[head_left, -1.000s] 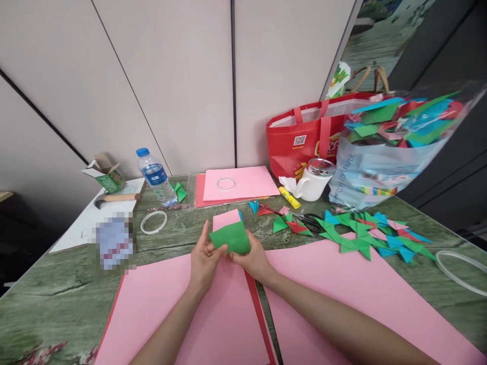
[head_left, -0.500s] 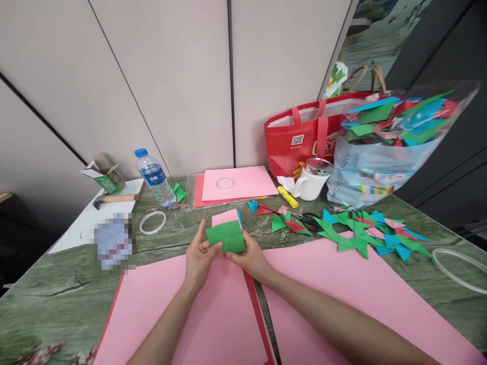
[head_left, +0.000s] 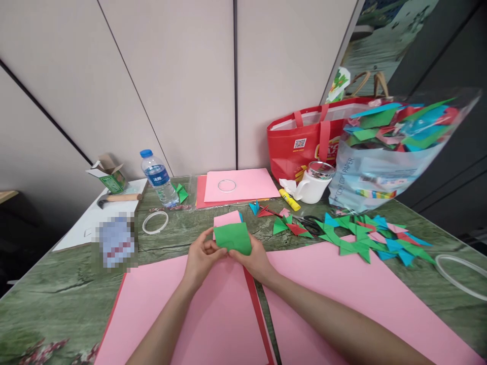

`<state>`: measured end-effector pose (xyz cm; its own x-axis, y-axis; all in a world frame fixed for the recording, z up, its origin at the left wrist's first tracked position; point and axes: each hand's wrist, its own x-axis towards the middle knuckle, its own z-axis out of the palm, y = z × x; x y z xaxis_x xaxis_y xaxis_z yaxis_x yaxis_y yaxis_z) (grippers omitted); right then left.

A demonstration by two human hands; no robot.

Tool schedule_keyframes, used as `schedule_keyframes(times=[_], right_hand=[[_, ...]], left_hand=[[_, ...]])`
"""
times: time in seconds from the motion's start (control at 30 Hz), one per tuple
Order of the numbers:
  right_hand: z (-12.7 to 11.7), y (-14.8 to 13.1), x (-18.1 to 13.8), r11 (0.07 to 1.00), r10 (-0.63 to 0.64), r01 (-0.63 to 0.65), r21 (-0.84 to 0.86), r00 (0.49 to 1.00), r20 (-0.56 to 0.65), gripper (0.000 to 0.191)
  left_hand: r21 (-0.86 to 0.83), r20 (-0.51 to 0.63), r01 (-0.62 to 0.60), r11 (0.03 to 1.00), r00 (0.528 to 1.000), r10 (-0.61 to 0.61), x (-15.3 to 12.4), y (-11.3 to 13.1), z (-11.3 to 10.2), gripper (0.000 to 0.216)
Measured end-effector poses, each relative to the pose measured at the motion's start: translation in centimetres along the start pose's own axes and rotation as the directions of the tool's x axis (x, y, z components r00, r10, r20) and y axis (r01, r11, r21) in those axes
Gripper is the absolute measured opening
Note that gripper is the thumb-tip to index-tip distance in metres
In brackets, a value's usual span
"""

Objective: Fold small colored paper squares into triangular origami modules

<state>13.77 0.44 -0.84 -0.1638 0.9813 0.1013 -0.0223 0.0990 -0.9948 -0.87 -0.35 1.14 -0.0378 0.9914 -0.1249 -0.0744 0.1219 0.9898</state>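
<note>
A green sheet of paper (head_left: 233,238) is held up between both hands, near the middle of the view. My left hand (head_left: 202,253) is closed on its lower left edge, the fingers curled behind it. On the lower right, my right hand (head_left: 255,257) grips the same paper, its thumb beside the left thumb. Just behind it, a small pink paper (head_left: 227,218) with a blue one under it lies on the table. Beneath my forearms spread large pink sheets (head_left: 216,314), with red showing along one edge.
Folded paper stars (head_left: 353,238), scissors (head_left: 312,223) and a yellow glue stick (head_left: 289,199) lie to the right. A white mug (head_left: 314,185), red bag (head_left: 291,152) and clear bag of folded paper (head_left: 353,177) stand behind. Leftward are a water bottle (head_left: 160,177), tape ring (head_left: 155,223) and hammer (head_left: 119,198).
My left fingers, spread before with the index pointing up, have now curled in behind the green paper. The paper has shifted slightly right, and both thumbs have come close together at its lower edge.
</note>
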Motion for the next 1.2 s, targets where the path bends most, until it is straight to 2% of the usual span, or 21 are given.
schedule_keyframes(times=[0.13,0.23,0.3,0.47,0.6,0.77,0.93,1.07,1.2], right_hand=[[0.0,0.1,0.0,0.999,0.004,-0.003,-0.033,1.000,0.019,0.029],[-0.1,0.2,0.0,1.000,0.009,-0.009,-0.012,0.999,0.041,0.027],[-0.1,0.3,0.1,1.000,0.025,-0.025,0.012,0.999,0.042,0.025],[-0.2,0.5,0.1,0.998,0.030,-0.032,0.049,0.999,0.046,0.027],[-0.2,0.4,0.1,0.995,0.045,-0.049,0.087,0.998,0.048,0.029],[0.0,0.8,0.2,0.986,0.090,-0.094,0.134,0.995,0.041,0.027],[-0.1,1.0,0.2,0.976,0.103,-0.108,0.192,0.994,0.035,0.031],[-0.1,0.8,0.1,0.985,0.100,-0.103,0.136,0.994,0.034,0.029],[0.0,0.6,0.1,0.991,0.106,-0.108,0.079,0.994,0.029,0.024]], left_hand=[[-0.076,0.086,0.007,0.997,0.996,-0.001,-0.1,-0.1,-0.3,0.036],[-0.085,0.102,-0.006,0.996,0.995,0.014,-0.1,-0.1,-0.4,0.024],[-0.082,0.108,-0.025,0.996,0.994,0.034,0.0,-0.1,-0.4,0.029],[-0.089,0.160,-0.089,0.992,0.982,0.103,0.0,0.0,-0.3,0.061],[-0.066,0.159,-0.107,0.992,0.980,0.116,0.0,0.2,-0.4,0.069],[0.064,0.074,-0.175,0.982,0.983,0.170,0.0,0.1,-0.3,0.070],[0.045,0.080,-0.092,0.995,0.993,0.089,0.1,0.0,0.0,0.068],[-0.021,0.035,0.011,1.000,0.999,-0.010,0.1,-0.1,0.1,0.071],[-0.025,0.010,0.055,0.998,0.998,-0.055,0.2,-0.3,0.0,0.058]])
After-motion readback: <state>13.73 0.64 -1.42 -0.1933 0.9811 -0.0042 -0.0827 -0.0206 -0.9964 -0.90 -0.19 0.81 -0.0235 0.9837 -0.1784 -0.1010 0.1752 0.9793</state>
